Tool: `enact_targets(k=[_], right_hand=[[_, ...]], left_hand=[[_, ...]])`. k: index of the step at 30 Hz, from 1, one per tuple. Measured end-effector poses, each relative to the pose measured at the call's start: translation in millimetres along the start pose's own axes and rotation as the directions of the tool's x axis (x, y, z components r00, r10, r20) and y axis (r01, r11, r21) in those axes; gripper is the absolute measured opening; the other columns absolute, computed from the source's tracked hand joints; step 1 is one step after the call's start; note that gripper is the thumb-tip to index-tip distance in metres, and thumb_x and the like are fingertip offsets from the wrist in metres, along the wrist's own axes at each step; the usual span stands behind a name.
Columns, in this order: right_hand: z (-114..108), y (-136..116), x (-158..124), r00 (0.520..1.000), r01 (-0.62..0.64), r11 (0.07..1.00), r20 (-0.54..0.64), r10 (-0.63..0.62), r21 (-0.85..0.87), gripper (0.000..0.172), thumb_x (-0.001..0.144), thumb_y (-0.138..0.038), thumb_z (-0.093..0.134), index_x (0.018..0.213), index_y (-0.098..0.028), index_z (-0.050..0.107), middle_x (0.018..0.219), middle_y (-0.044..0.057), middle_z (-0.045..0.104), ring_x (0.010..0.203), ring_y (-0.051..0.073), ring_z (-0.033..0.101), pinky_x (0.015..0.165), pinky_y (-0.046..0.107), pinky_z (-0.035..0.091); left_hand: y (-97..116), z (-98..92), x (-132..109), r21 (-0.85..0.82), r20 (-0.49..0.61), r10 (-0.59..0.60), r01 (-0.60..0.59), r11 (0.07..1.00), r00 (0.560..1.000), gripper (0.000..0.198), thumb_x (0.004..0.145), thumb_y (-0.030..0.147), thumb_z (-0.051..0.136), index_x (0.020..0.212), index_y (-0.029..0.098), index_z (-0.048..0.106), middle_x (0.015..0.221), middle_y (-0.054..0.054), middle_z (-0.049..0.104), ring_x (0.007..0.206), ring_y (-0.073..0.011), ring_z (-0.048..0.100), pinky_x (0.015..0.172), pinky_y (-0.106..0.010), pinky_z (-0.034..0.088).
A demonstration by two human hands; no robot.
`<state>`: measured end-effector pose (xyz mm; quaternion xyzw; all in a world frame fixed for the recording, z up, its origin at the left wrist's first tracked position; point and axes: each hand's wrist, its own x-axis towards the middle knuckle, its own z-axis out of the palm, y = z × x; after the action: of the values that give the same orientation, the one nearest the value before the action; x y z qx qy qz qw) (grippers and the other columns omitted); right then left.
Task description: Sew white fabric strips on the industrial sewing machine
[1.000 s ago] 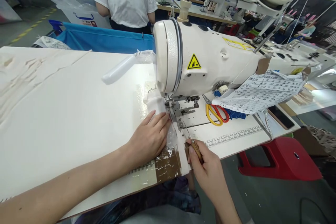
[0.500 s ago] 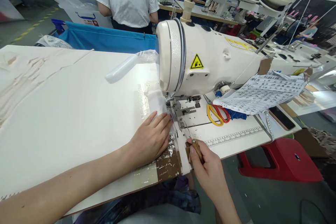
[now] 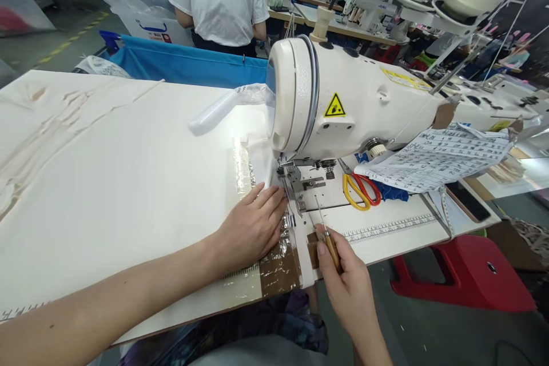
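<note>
My left hand (image 3: 253,226) lies flat, palm down, its fingertips on the white fabric (image 3: 262,163) just left of the presser foot. A white sewing machine (image 3: 351,97) stands over that spot. My right hand (image 3: 345,271) is closed round the wooden handle of an awl (image 3: 332,249), whose thin metal tip points up toward the needle plate. A white strip (image 3: 303,257) runs between my hands down to the table's front edge, over brown tape (image 3: 278,271). Scissors (image 3: 362,191) with yellow and red handles lie right of the needle area.
Cream fabric (image 3: 38,126) is spread at the table's left. A written sheet (image 3: 437,154) and a phone (image 3: 467,201) are at the right. A red stool (image 3: 476,274) stands below. Beyond a blue cloth bin (image 3: 184,63), a person (image 3: 218,0) faces away.
The whole view has shifted slightly, with the scene sitting further right. My right hand and the awl have moved a little away from the needle area; my left hand stays on the fabric.
</note>
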<state>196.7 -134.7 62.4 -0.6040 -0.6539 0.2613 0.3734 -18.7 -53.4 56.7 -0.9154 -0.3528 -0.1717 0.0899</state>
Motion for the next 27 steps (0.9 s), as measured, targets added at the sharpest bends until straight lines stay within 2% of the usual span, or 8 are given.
enact_targets(k=[2,3,5,8,12,15,18,27], right_hand=[[2,2,-3,0.999,0.006,1.000,-0.037,-0.006,0.011,0.034,0.106,-0.032,0.051,0.139,-0.023,0.055,0.129,0.007,0.068,0.113,0.017,0.068,0.084,0.019,0.058],[3,3,-4,0.999,0.011,1.000,-0.051,-0.010,0.029,0.036,0.106,-0.031,0.050,0.142,-0.025,0.052,0.131,0.007,0.067,0.114,0.016,0.067,0.085,0.018,0.058],[5,2,-5,0.997,0.029,0.997,-0.069,-0.025,0.066,0.035,0.107,-0.028,0.049,0.141,-0.027,0.051,0.125,0.005,0.069,0.104,0.014,0.070,0.080,0.016,0.058],[10,-3,-2,0.991,0.106,0.990,-0.097,-0.098,0.090,0.024,0.106,-0.023,0.049,0.129,-0.027,0.058,0.107,0.002,0.070,0.082,0.011,0.069,0.068,0.014,0.055],[22,-13,11,0.957,0.290,0.951,-0.050,-0.286,0.109,0.022,0.104,-0.016,0.047,0.120,-0.023,0.060,0.097,0.004,0.064,0.081,0.014,0.064,0.068,0.020,0.051],[34,-17,22,0.911,0.412,0.911,-0.014,-0.411,0.006,0.020,0.103,-0.014,0.045,0.116,-0.018,0.060,0.088,0.004,0.061,0.075,0.015,0.061,0.065,0.024,0.047],[46,-18,30,0.881,0.468,0.866,0.020,-0.472,-0.179,0.020,0.103,-0.014,0.044,0.113,-0.014,0.061,0.085,0.005,0.062,0.072,0.017,0.061,0.060,0.026,0.042],[55,-23,44,0.866,0.472,0.764,0.068,-0.496,-0.440,0.030,0.108,-0.019,0.033,0.115,-0.012,0.062,0.085,0.005,0.064,0.065,0.017,0.060,0.053,0.027,0.037]], left_hand=[[-1,0.6,1,0.004,-0.003,-0.002,0.002,1.000,1.000,0.044,0.102,0.024,0.036,0.131,0.002,0.060,0.135,-0.019,0.059,0.128,-0.0303,0.051,0.116,-0.047,0.035],[-2,1.2,2,0.004,-0.005,-0.005,0.005,1.000,1.000,0.044,0.102,0.024,0.036,0.131,0.002,0.060,0.135,-0.019,0.059,0.128,-0.0305,0.052,0.116,-0.047,0.036],[-5,3.1,2,0.001,-0.004,-0.012,0.012,1.000,1.000,0.044,0.102,0.024,0.036,0.132,0.001,0.059,0.135,-0.019,0.058,0.128,-0.0310,0.052,0.115,-0.047,0.037],[-8,6.8,3,-0.015,-0.015,-0.022,0.022,1.000,1.000,0.045,0.102,0.024,0.036,0.133,0.000,0.057,0.136,-0.020,0.057,0.129,-0.0317,0.051,0.115,-0.048,0.039],[-13,8.8,6,-0.069,-0.026,-0.058,0.056,0.996,0.998,0.045,0.102,0.024,0.037,0.133,-0.001,0.057,0.135,-0.020,0.056,0.127,-0.0315,0.050,0.112,-0.047,0.044],[-16,8.0,9,-0.100,0.000,-0.101,0.100,0.990,0.995,0.042,0.100,0.021,0.039,0.128,-0.002,0.059,0.128,-0.020,0.057,0.118,-0.0310,0.053,0.104,-0.046,0.050],[-20,8.1,11,-0.115,0.011,-0.098,0.099,0.988,0.995,0.042,0.099,0.019,0.039,0.127,-0.004,0.059,0.124,-0.020,0.059,0.112,-0.0307,0.055,0.099,-0.045,0.054],[-24,10.8,12,-0.137,-0.017,-0.091,0.088,0.987,0.996,0.039,0.098,0.012,0.037,0.125,-0.002,0.061,0.125,-0.019,0.061,0.113,-0.0285,0.056,0.100,-0.043,0.053]])
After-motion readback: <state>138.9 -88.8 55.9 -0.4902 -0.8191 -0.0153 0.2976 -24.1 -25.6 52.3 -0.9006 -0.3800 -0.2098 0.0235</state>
